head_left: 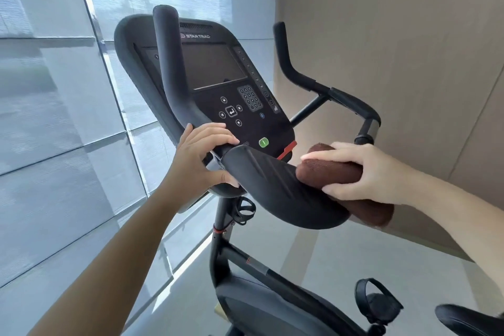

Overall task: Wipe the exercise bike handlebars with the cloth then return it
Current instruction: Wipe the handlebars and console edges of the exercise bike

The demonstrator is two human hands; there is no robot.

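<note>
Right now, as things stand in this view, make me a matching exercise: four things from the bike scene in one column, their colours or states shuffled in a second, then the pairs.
Things:
1. cloth
2. left hand
3. round button
4. screen

States:
A. green
B. dark, showing nothing
C. brown, pressed on the handlebar by the right hand
D. bare, gripping the bar beside the console

Pairs: 1-C, 2-D, 3-A, 4-B

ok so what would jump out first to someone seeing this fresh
The right hand pressing a brown cloth around the near handlebar pad at centre right. Just left, the left hand steadies the bar below the black console with its green button.
</note>
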